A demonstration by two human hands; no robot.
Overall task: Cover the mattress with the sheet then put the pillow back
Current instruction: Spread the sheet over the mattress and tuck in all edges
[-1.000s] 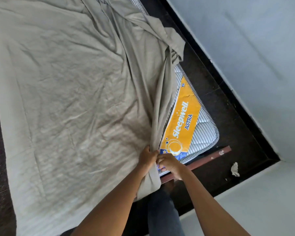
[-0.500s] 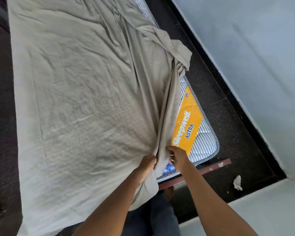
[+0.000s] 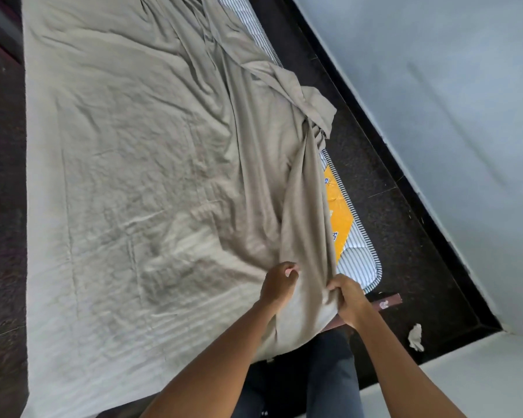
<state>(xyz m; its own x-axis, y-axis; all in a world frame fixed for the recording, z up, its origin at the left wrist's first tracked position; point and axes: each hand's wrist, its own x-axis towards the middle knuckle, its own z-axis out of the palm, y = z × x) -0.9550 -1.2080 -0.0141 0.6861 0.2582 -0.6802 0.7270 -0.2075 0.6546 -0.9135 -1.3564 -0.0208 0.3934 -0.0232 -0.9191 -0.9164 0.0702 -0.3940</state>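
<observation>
- The left hand (image 3: pixel 280 282) is curled into the grey-beige sheet (image 3: pixel 148 176), and a fold of cloth is gripped in its fingers at the near end of the bed.
- The right hand (image 3: pixel 349 300) is closed round the bunched edge of the same sheet, just beside the left hand; a raised ridge of cloth is held between the two.
- The sheet is spread, creased, over most of the mattress (image 3: pixel 360 260). From the hands a long gathered fold runs away toward the far end, where a loose flap is hung over the right edge.
- The mattress is left bare only along its right side: a striped blue-and-white strip with piped edging is seen at the near right corner, and another short strip at the far end.
- A yellow label (image 3: pixel 338 212) is laid on the bare strip and is partly hidden under the sheet's edge; its print cannot be read.
- A brown wooden bed rail (image 3: pixel 387 300) is seen just below the near right mattress corner.
- Dark speckled floor (image 3: pixel 390 191) is seen between the bed and a pale blue wall (image 3: pixel 435 86).
- A crumpled white scrap (image 3: pixel 415 337) is seen on the floor near the wall's corner.
- Dark blue trousers (image 3: pixel 332 372) are seen below the hands, between the forearms.
</observation>
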